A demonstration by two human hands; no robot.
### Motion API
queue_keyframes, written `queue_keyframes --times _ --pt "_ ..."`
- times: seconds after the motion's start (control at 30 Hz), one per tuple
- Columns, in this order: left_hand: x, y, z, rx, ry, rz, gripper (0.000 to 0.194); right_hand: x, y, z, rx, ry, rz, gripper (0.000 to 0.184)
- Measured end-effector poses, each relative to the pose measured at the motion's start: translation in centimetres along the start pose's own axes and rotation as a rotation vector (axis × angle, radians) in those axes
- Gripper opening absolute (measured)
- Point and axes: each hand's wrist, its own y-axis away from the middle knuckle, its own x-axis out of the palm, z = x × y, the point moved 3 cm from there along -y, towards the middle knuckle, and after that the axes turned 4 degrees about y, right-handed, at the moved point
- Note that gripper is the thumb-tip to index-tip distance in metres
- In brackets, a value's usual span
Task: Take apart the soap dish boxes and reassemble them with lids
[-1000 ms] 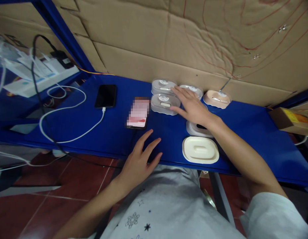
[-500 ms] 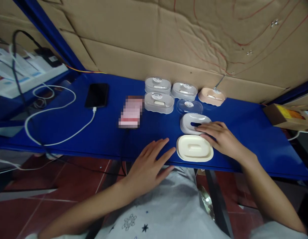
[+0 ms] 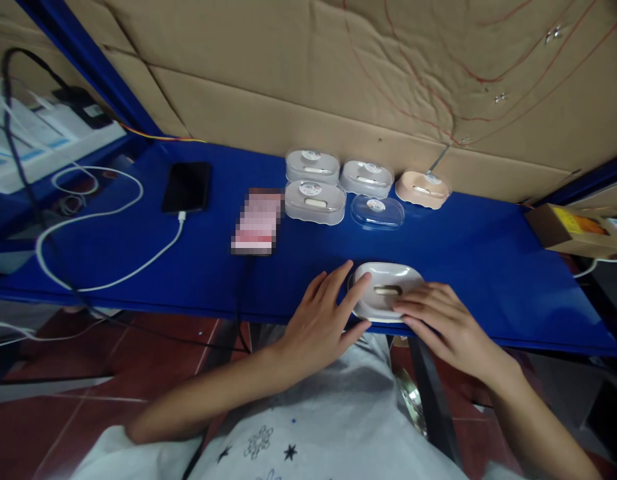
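A pale grey oval soap dish (image 3: 383, 277) with a slot in its middle sits on the cream base, whose raised bar shows through the slot; most of the base is covered. The fingers of my right hand (image 3: 441, 320) grip the dish's right side. My left hand (image 3: 323, 317) has its fingers spread at the left side, the index fingertip over the rim. Behind the dish lies a loose clear lid (image 3: 377, 212) with a round sticker.
Three grey lidded soap boxes (image 3: 316, 203) and a peach one (image 3: 422, 189) stand near the cardboard wall (image 3: 268, 100). Left of them lie a phone with a blurred screen (image 3: 258, 223) and a dark phone (image 3: 186, 187) on a white cable. An open carton (image 3: 571, 230) stands at the right.
My right hand came down from the boxes, took hold of the grey dish and brought it toward me onto the cream base. My left hand moved right, up to the dish.
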Motion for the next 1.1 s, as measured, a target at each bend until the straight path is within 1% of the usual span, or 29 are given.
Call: queue_keyframes --times 0.07,0.13,0.2,0.27,0.33,0.37,0.4,0.43,0.5,0.57,0.6,0.67,0.73,0.8,0.87,0.93,1.0,1.1 --pt "0.1 0.1 0.1 0.019 -0.001 0.013 0.075 1.1 0.5 0.8 -0.011 0.011 0.021 0.036" --pt "-0.1 0.1 0.3 0.022 0.011 0.015 0.070 1.7 0.6 1.3 -0.016 0.026 0.029 0.040" --pt "-0.4 0.2 0.7 0.015 0.023 0.005 0.062 1.6 0.0 1.3 -0.045 -0.002 0.050 0.043" --pt "-0.9 0.3 1.2 0.007 0.022 -0.008 0.055 1.1 -1.4 0.3 -0.063 -0.059 0.041 0.044" --pt "-1.4 0.4 1.8 -0.004 0.012 -0.019 0.053 0.3 -3.6 -2.1 -0.030 -0.083 -0.015 0.042" --pt "-1.7 0.4 2.2 -0.006 0.010 -0.022 0.053 0.1 -4.9 -3.8 0.009 -0.062 -0.054 0.041" --pt "-1.9 0.5 2.5 -0.003 0.012 -0.024 0.052 0.1 -6.3 -5.6 0.047 -0.029 -0.059 0.041" --pt "-2.0 0.6 2.8 0.005 0.016 -0.026 0.052 0.3 -7.6 -7.4 0.074 0.012 -0.044 0.043" --pt "-2.2 0.8 3.2 0.039 0.014 -0.038 0.050 1.2 -9.7 -10.7 0.117 0.110 0.011 0.055" --pt "-2.1 0.9 3.5 0.084 -0.014 -0.063 0.049 2.4 -10.8 -12.9 0.148 0.171 0.055 0.060" --pt "-2.0 1.0 3.5 0.106 -0.035 -0.074 0.048 2.9 -10.9 -13.4 0.156 0.183 0.057 0.060" --pt "-1.8 1.1 3.6 0.142 -0.072 -0.083 0.050 3.4 -10.5 -13.6 0.153 0.187 0.038 0.057" --pt "-1.7 1.0 3.6 0.153 -0.086 -0.072 0.051 3.5 -9.8 -13.2 0.135 0.183 0.009 0.054" --pt "-1.8 0.9 3.6 0.154 -0.072 -0.052 0.050 3.3 -9.2 -12.8 0.129 0.159 0.008 0.056" --pt "-2.0 0.8 3.6 0.142 -0.042 -0.021 0.048 3.0 -9.1 -12.7 0.135 0.083 0.015 0.059" --pt "-2.2 0.6 3.6 0.106 -0.003 0.014 0.047 2.6 -9.1 -12.6 0.127 -0.021 0.003 0.059" --pt "-2.3 0.5 3.7 0.042 0.048 0.031 0.049 2.0 -9.3 -12.2 0.106 -0.108 -0.033 0.056" --pt "-2.4 0.4 3.9 -0.032 0.127 -0.031 0.067 1.1 -9.3 -10.5 0.086 -0.234 -0.029 0.052"
